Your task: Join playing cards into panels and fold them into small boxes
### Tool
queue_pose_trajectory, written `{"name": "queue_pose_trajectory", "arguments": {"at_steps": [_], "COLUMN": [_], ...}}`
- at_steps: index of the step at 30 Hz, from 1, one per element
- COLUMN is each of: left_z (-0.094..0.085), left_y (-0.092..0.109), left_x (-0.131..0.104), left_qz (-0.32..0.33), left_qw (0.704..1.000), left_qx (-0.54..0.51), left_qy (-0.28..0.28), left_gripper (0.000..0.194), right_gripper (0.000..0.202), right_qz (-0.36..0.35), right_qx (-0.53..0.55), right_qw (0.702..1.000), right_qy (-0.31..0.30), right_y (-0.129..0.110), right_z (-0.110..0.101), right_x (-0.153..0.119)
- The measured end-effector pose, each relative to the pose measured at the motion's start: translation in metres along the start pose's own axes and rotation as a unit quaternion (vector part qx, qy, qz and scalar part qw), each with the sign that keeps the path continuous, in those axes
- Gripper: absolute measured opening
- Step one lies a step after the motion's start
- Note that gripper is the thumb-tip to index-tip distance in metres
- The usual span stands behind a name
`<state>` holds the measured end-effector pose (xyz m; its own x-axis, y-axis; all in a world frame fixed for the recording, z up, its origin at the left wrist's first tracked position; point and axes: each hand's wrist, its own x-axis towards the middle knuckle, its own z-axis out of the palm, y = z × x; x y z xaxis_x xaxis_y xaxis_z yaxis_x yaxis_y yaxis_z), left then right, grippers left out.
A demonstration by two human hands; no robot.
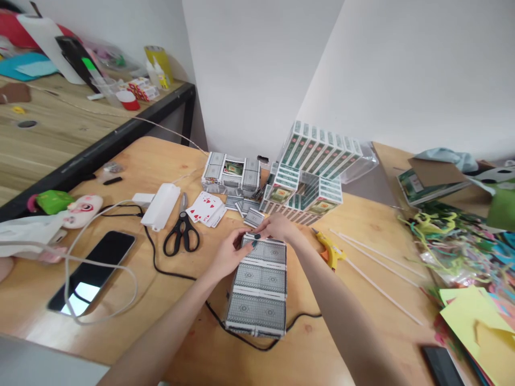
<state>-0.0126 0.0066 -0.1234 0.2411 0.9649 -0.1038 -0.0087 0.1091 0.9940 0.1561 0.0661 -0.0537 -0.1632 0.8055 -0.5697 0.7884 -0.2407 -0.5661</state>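
Note:
A long block covered with grey-backed playing cards (pixel 259 279) lies lengthwise in front of me, pale strips between its rows of cards. My left hand (pixel 232 253) grips its far left corner, dark-nailed thumb on top. Closed at the far end, my right hand (pixel 278 227) presses its fingers to the edge beside the left thumb; the fingertips are partly hidden. Just beyond my hands are loose grey-backed cards (pixel 253 217). A face-up stack of playing cards (pixel 206 208) sits farther left, near black-handled scissors (pixel 182 230). Behind stands another card-covered piece (pixel 232 174).
Boxed card decks (pixel 322 150) stand stacked at the back. A yellow glue gun (pixel 329 249) and white sticks (pixel 382 289) lie right. A black cord (pixel 173 273) runs under the block. Left are a phone (pixel 96 268) and a white power strip (pixel 161 206); colourful scraps (pixel 454 246) crowd the right.

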Motion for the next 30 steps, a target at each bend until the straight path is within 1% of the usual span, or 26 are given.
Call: {"name": "queue_pose_trajectory", "arguments": {"at_steps": [5, 11, 16, 20, 23, 26, 30], "left_z": [0.001, 0.001, 0.001, 0.002, 0.002, 0.002, 0.002], "left_y": [-0.006, -0.006, -0.003, -0.001, 0.000, 0.000, 0.001], "left_x": [-0.001, -0.003, -0.003, -0.003, -0.003, -0.004, -0.004], "left_qz": [-0.003, -0.009, 0.002, 0.012, 0.015, 0.016, 0.017], "left_qw": [1.000, 1.000, 0.999, 0.999, 0.999, 0.999, 0.999], "left_qx": [-0.013, -0.018, -0.027, -0.030, -0.033, -0.036, -0.030], "left_qy": [0.022, 0.023, 0.018, 0.006, 0.001, 0.002, 0.011], "left_gripper": [0.043, 0.039, 0.036, 0.028, 0.026, 0.027, 0.028], "right_gripper": [0.021, 0.020, 0.022, 0.026, 0.031, 0.032, 0.029], "right_qz": [0.001, -0.007, -0.012, -0.020, -0.019, -0.012, -0.009], "right_qx": [0.005, -0.006, -0.026, -0.042, -0.054, -0.067, -0.080], "right_qw": [1.000, 1.000, 0.999, 0.994, 0.990, 0.986, 0.984], "right_qy": [-0.014, -0.008, 0.039, 0.097, 0.132, 0.150, 0.156], "right_y": [0.003, 0.002, -0.005, -0.009, -0.011, -0.013, -0.017], "right_z": [-0.002, -0.001, 0.003, 0.015, 0.024, 0.030, 0.030], "right_x": [0.008, 0.006, -0.007, -0.020, -0.026, -0.028, -0.028]}}
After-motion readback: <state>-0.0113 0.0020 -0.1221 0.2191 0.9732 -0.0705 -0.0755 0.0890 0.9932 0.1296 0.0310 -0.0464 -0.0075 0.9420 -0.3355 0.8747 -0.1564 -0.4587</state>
